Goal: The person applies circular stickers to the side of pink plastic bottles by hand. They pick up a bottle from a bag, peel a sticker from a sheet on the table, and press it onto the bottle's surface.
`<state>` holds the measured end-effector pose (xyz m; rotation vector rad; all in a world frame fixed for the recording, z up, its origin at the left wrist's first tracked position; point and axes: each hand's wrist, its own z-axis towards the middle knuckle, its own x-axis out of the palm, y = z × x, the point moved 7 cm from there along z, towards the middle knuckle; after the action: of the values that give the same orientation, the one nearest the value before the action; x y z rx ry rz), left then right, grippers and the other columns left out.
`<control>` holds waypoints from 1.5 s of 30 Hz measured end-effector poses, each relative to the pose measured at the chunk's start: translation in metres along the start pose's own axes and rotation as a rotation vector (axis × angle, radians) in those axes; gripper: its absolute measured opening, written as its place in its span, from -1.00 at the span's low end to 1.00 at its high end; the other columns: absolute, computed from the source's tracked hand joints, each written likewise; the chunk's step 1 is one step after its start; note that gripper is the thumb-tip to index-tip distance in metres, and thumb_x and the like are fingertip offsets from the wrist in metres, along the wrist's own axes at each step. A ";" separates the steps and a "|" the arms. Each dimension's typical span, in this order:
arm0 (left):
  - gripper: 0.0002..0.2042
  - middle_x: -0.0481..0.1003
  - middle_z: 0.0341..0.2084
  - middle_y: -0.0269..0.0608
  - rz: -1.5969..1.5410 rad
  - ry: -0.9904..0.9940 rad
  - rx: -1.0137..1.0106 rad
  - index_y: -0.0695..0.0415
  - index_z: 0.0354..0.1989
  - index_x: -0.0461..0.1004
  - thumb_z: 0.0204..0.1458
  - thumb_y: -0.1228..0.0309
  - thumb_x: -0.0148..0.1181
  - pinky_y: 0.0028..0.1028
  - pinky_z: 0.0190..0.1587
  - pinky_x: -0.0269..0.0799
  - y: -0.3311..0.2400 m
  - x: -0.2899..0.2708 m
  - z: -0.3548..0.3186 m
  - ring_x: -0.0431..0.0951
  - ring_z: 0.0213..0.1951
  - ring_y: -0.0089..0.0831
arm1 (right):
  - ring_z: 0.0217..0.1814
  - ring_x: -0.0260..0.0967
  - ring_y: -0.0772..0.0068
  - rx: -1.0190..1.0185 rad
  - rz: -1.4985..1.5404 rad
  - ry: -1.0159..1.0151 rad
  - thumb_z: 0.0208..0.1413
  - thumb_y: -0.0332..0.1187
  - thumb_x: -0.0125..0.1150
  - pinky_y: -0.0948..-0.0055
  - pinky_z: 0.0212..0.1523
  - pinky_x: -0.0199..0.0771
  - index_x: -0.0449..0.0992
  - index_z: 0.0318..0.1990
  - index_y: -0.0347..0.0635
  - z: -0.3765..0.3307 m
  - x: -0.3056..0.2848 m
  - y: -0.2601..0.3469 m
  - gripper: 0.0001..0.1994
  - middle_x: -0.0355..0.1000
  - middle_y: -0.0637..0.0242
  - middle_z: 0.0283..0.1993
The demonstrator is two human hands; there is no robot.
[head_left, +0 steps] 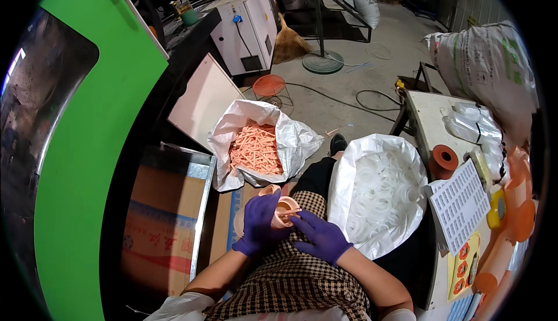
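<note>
My left hand (260, 222), in a purple glove, is wrapped round peach-coloured plastic cup-shaped parts above my lap. The open mouth of one cup (279, 220) faces up beside its fingers. Part of a second peach piece (269, 189) shows just beyond that hand. My right hand (319, 239), gloved alike, has its fingertips closed at the cup's rim on a thin peach plastic strip (290, 211) lying across the opening. Ahead stands a white woven sack (296, 141) of small peach plastic sticks (256, 151). To the right, a white sack (338, 204) holds translucent plastic rings (383, 193).
Cardboard boxes (157, 228) sit at left beside a metal-edged frame (203, 216) and a green machine (99, 146). On the right-hand table (421, 109) are a brown roll (444, 161), a printed sheet (460, 204) and orange tubes (494, 263). A broom (289, 42) stands farther off.
</note>
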<state>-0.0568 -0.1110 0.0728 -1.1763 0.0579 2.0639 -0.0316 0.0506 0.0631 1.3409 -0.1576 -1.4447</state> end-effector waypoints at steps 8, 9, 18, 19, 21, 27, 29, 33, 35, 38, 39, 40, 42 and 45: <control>-0.40 0.48 0.02 -0.23 0.125 0.051 -0.056 0.14 0.18 0.40 -0.02 0.09 0.22 -0.11 0.21 0.22 -0.015 0.014 -0.013 0.47 0.06 -0.30 | -0.21 0.51 -0.10 0.407 -0.007 0.087 0.05 -0.08 0.26 0.07 -0.19 0.55 0.42 0.07 -0.11 0.005 0.070 -0.042 -0.52 0.49 0.00 -0.12; -0.43 0.47 0.03 -0.25 0.180 0.034 -0.038 0.13 0.19 0.40 0.00 0.12 0.19 -0.12 0.23 0.20 -0.021 0.013 -0.014 0.46 0.08 -0.32 | -0.21 0.52 -0.07 0.473 -0.007 0.155 0.06 -0.08 0.25 0.08 -0.18 0.55 0.47 -0.02 -0.12 0.000 0.080 -0.052 -0.59 0.52 0.03 -0.20; -0.36 0.53 -0.09 -0.02 0.067 0.017 0.032 0.26 0.07 0.45 -0.18 0.12 0.35 -0.08 0.17 0.30 -0.024 0.014 0.025 0.54 -0.04 -0.05 | 0.39 0.21 -0.10 0.098 0.251 0.039 0.00 -0.17 0.41 0.26 0.32 0.35 0.23 0.42 0.00 0.005 0.045 -0.037 -0.21 -0.12 -0.05 0.55; -0.39 0.54 -0.15 0.00 0.125 -0.125 0.111 0.28 0.03 0.46 -0.19 0.15 0.41 -0.10 0.08 0.39 -0.020 -0.001 0.033 0.55 -0.11 -0.01 | 0.39 0.21 -0.10 0.099 0.244 0.037 0.00 -0.17 0.41 0.26 0.32 0.35 0.23 0.42 0.00 0.010 0.022 -0.018 -0.21 -0.12 -0.05 0.55; -0.37 0.53 -0.21 -0.08 -0.081 -0.006 -0.177 0.24 -0.01 0.47 -0.25 0.16 0.54 -0.24 -0.09 0.47 0.034 -0.009 0.062 0.56 -0.16 -0.18 | 0.36 0.26 -0.04 0.209 0.231 -0.033 0.07 -0.26 0.37 0.21 0.32 0.34 0.31 0.37 0.08 0.001 -0.019 -0.008 -0.33 0.00 -0.04 0.51; 0.11 0.36 0.19 0.00 -0.198 -0.639 -0.203 0.34 0.46 -0.17 -0.24 0.46 0.51 -0.27 0.31 0.24 0.113 -0.129 0.099 0.39 0.21 -0.22 | -0.03 0.40 0.06 0.727 -0.860 -0.172 -0.17 -0.28 0.33 0.09 -0.05 0.42 0.63 -0.33 -0.04 -0.125 -0.121 -0.114 -0.81 0.49 0.16 -0.06; 0.11 0.32 0.23 0.02 -0.169 -0.726 -0.159 0.30 0.47 -0.20 -0.22 0.45 0.50 -0.24 0.33 0.22 0.108 -0.149 0.108 0.36 0.24 -0.19 | -0.08 0.39 0.05 0.894 -0.967 0.020 -0.31 -0.32 0.43 0.11 -0.03 0.42 0.67 -0.36 0.00 -0.146 -0.131 -0.134 -0.77 0.45 0.23 -0.19; 0.11 0.29 0.25 0.03 -0.174 -0.826 -0.101 0.24 0.48 -0.19 -0.22 0.43 0.50 -0.23 0.34 0.21 0.099 -0.173 0.096 0.34 0.26 -0.18 | -0.02 0.39 0.10 0.816 -0.965 0.066 -0.20 -0.28 0.39 0.14 0.03 0.38 0.67 -0.43 0.00 -0.155 -0.126 -0.155 -0.87 0.46 0.31 -0.19; 0.10 0.30 0.24 0.03 -0.220 -0.859 -0.096 0.30 0.46 -0.17 -0.21 0.35 0.51 -0.18 0.35 0.18 0.090 -0.180 0.082 0.34 0.25 -0.16 | 0.02 0.39 0.09 0.788 -0.882 -0.245 -0.19 -0.36 0.36 0.11 0.08 0.34 0.65 -0.39 -0.07 -0.150 -0.135 -0.136 -0.86 0.49 0.28 -0.14; 0.07 0.31 0.23 0.04 0.002 -0.672 -0.130 0.37 0.42 -0.08 -0.19 0.16 0.50 -0.14 0.34 0.14 0.072 -0.158 0.065 0.34 0.24 -0.13 | -0.21 0.45 0.28 0.760 -0.561 -0.445 0.03 -0.50 0.27 0.31 -0.18 0.45 0.60 -0.08 -0.08 -0.145 -0.135 -0.115 -0.73 0.52 0.23 -0.19; 0.05 0.31 0.23 0.03 0.154 -0.531 -0.109 0.38 0.40 -0.03 -0.21 0.20 0.53 -0.16 0.34 0.15 0.065 -0.148 0.059 0.34 0.23 -0.14 | -0.33 0.44 0.40 0.819 -0.196 -0.612 0.11 -0.52 0.24 0.41 -0.29 0.46 0.57 0.08 -0.06 -0.145 -0.129 -0.113 -0.65 0.51 0.26 -0.26; 0.01 0.32 0.22 0.01 -0.213 -0.536 -0.200 0.39 0.36 0.05 -0.24 0.27 0.55 -0.18 0.32 0.18 0.070 -0.131 0.045 0.34 0.23 -0.16 | -0.46 0.33 0.62 0.706 0.175 -0.670 0.20 -0.53 0.21 0.61 -0.44 0.36 0.44 0.28 0.02 -0.121 -0.113 -0.096 -0.52 0.44 0.41 -0.39; -0.08 0.38 0.12 -0.04 -0.350 -0.366 -0.261 0.33 0.27 0.18 -0.28 0.29 0.59 -0.25 0.28 0.25 0.058 -0.104 0.028 0.41 0.17 -0.23 | -0.43 0.33 0.70 0.790 0.584 -0.527 0.19 -0.47 0.24 0.63 -0.40 0.37 0.42 0.29 -0.15 -0.084 -0.076 -0.073 -0.52 0.45 0.50 -0.40; -0.15 0.45 0.02 -0.10 -0.440 -0.092 -0.388 0.25 0.21 0.28 -0.31 0.27 0.61 -0.25 0.21 0.31 0.044 -0.049 0.009 0.48 0.05 -0.20 | -0.36 0.48 0.56 0.704 0.852 -0.070 0.19 -0.37 0.29 0.57 -0.30 0.50 0.58 0.11 -0.12 -0.071 -0.010 -0.059 -0.67 0.60 0.31 -0.22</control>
<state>-0.0762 -0.1681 0.1017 -1.1868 -0.6163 1.7711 -0.0152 0.1198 0.0028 1.4804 -1.2163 -0.7026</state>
